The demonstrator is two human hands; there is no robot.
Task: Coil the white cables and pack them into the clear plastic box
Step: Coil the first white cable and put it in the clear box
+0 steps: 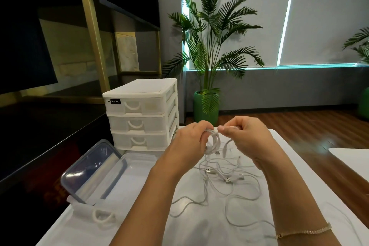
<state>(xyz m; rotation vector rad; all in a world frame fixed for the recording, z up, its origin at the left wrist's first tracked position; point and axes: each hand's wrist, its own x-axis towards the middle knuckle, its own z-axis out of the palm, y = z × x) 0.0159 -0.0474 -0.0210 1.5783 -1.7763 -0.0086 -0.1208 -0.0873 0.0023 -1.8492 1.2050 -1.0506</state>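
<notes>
While a white cable coil (213, 142) is gripped by the left hand (189, 142) and right hand (244, 136), the clear plastic box (137, 168) is seen lower left, nearer the left hand.

A white drawer unit (141, 114) stands on the table's (199, 225) far left corner. Right of it, beyond the table, a palm (215, 32) rises from a green pot (205, 110).
</notes>
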